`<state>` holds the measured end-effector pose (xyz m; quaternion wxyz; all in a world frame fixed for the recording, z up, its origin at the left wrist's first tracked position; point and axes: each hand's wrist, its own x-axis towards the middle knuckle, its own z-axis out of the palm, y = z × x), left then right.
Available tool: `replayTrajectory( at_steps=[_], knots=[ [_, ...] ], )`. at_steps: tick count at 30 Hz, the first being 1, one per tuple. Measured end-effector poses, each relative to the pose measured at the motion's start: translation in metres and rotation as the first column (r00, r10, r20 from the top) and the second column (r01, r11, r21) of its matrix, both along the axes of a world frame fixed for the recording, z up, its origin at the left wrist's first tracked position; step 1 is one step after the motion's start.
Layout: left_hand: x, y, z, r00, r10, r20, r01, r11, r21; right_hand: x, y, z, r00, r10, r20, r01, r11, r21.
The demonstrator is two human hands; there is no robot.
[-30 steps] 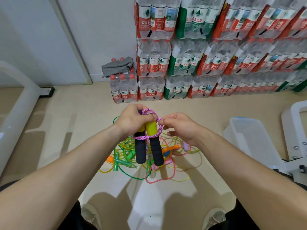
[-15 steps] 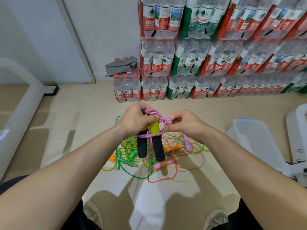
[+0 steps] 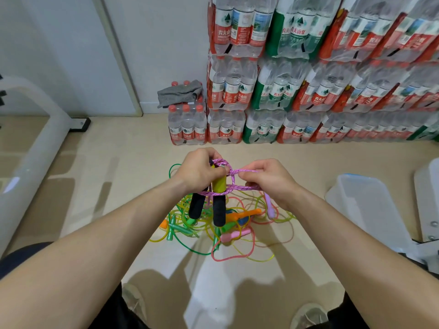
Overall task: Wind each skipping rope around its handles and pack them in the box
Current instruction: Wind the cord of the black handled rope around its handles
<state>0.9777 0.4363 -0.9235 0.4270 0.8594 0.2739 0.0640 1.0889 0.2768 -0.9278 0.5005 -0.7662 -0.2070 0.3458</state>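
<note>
My left hand (image 3: 198, 170) grips the tops of two black-and-yellow handles (image 3: 219, 200) that hang side by side. A pink braided rope (image 3: 234, 181) loops around those handles. My right hand (image 3: 268, 179) pinches a stretch of this rope, pulled out to the right of the handles. Below on the floor lies a tangled pile of thin skipping ropes (image 3: 223, 229) in green, yellow, pink and orange, with small plastic handles. A clear plastic box (image 3: 370, 210) sits on the floor to the right.
Stacked shrink-wrapped packs of water bottles (image 3: 297, 91) line the back wall. A grey cloth (image 3: 180, 92) lies on one low pack. White tube frames stand at the left (image 3: 31, 143) and far right (image 3: 427, 198). My shoes (image 3: 308, 314) show at the bottom.
My right hand has drawn the pink rope out to the right, away from the handles, stretching the loop. My left hand keeps its grip on the handles.
</note>
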Motion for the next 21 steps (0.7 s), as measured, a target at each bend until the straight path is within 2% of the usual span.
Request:
replayTrajectory(
  at_steps=[3,8,11,12,13,15,17,19,21],
  knots=[
    [0.0,0.004,-0.003,0.999,0.042,-0.014,-0.041,0.999,0.012,0.004,-0.004,0.003,0.995,-0.067,-0.08,0.074,0.994,0.087],
    [0.001,0.012,-0.004,0.992,0.129,-0.001,-0.129,0.992,0.011,0.007,-0.006,0.004,0.994,-0.043,-0.101,0.059,0.986,0.159],
    [0.0,0.02,-0.003,0.981,0.193,0.012,-0.193,0.981,-0.02,0.01,-0.01,0.009,0.925,-0.019,-0.379,0.146,0.939,0.31],
    [-0.001,0.021,-0.003,0.979,0.205,0.016,-0.205,0.979,-0.012,0.011,-0.011,0.011,0.909,-0.009,-0.416,0.155,0.935,0.318],
    [-0.001,0.023,-0.003,0.977,0.215,0.019,-0.215,0.977,0.01,0.012,-0.013,0.012,0.918,-0.004,-0.398,0.136,0.942,0.307],
    [-0.002,0.026,-0.004,0.97,0.243,0.029,-0.244,0.968,0.053,0.014,-0.013,0.01,0.966,-0.012,-0.258,0.068,0.975,0.21],
    [-0.004,0.03,-0.003,0.961,0.273,0.036,-0.275,0.959,0.072,0.017,-0.013,0.007,0.999,-0.012,-0.052,0.011,1.0,-0.022],
    [-0.005,0.033,-0.002,0.954,0.298,0.036,-0.3,0.952,0.064,0.02,-0.014,0.002,0.998,-0.012,0.053,0.023,0.98,-0.197],
    [-0.005,0.034,-0.003,0.951,0.308,0.036,-0.309,0.949,0.059,0.023,-0.016,-0.003,0.992,-0.037,0.124,0.064,0.974,-0.218]
  ],
)
